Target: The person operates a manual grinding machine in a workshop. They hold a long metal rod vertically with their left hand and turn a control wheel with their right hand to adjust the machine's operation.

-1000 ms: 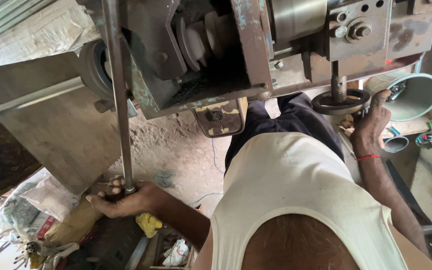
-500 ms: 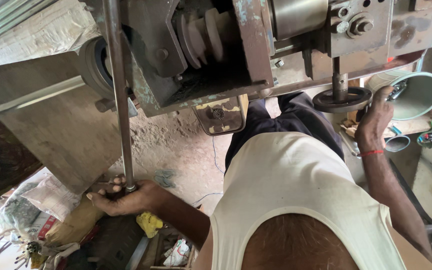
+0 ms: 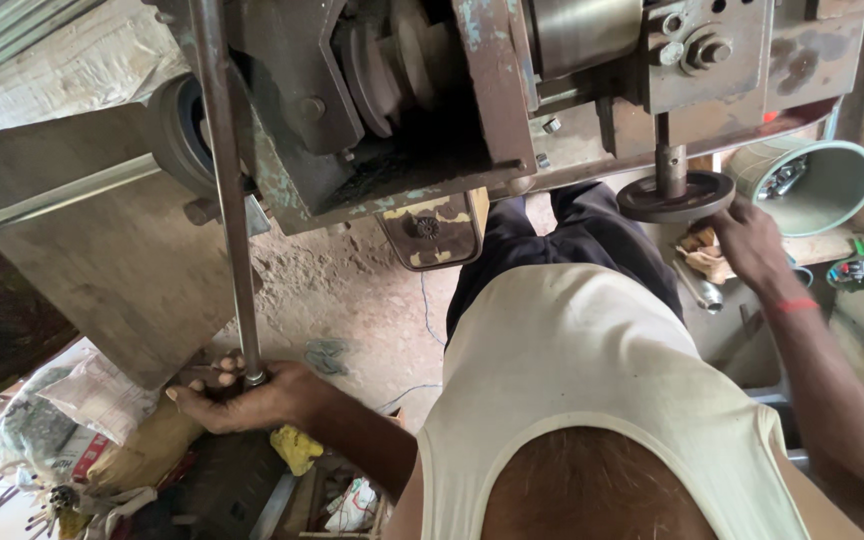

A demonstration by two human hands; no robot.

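A long steel rod (image 3: 224, 200) runs down from the machine at the left. My left hand (image 3: 252, 395) is closed around its lower end, fingers curled about the shaft. At the right, my right hand (image 3: 752, 245) rests on the near rim of a dark round handwheel (image 3: 674, 195), which sits on a vertical spindle under the machine's rusty grey frame (image 3: 432, 90). Whether the fingers fully wrap the rim is hidden. My white vest and dark trousers fill the middle of the view.
A teal plastic tub (image 3: 822, 185) lies on its side at the far right, with a metal spanner (image 3: 697, 290) on the ledge below the wheel. A yellow rag (image 3: 297, 448) and plastic sacks (image 3: 102, 395) crowd the lower left. Dirt floor (image 3: 352, 300) shows between them.
My right hand has dropped slightly, from fingers raised at the wheel's side to resting on its near rim. The left hand keeps its hold on the rod.
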